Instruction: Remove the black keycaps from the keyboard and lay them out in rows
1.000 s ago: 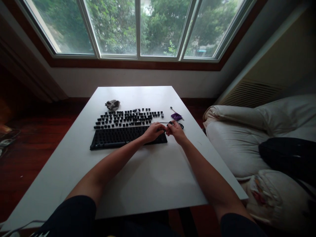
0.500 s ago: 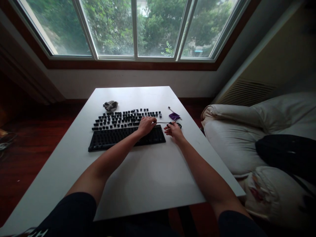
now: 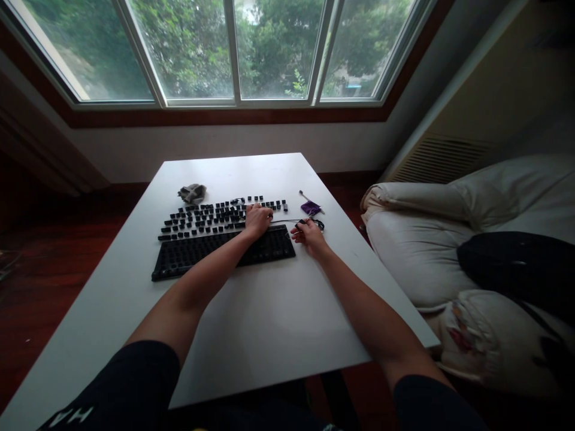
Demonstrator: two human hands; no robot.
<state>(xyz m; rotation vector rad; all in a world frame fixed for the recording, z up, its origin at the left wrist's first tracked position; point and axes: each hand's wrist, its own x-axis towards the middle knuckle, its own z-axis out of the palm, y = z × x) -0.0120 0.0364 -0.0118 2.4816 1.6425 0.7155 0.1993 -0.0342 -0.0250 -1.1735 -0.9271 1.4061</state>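
Note:
A black keyboard (image 3: 269, 245) lies on the white table (image 3: 269, 311), with rows of loose black keycaps (image 3: 209, 209) behind its far edge. My left hand (image 3: 258, 219) reaches over the keyboard to the right part of these rows. Its fingers are curled closed; what they hold is too small to make out. A thin dark cable (image 3: 285, 221) runs from near its fingertips toward my right hand (image 3: 311, 237). Beyond the keyboard's right end, the right hand has its thumb and fingers closed on a coiled part of this cable.
Behind my right hand lie a purple cloth or pouch (image 3: 311, 207) and a small brush-like stick (image 3: 304, 195). A crumpled grey cloth (image 3: 192, 193) sits at the far left. To the right of the table stands a pale sofa (image 3: 399, 251) with a black bag (image 3: 516, 266).
My left hand has shifted slightly left and away from me, over the keycaps. My right hand stays at the coiled cable. The whole view has turned a little.

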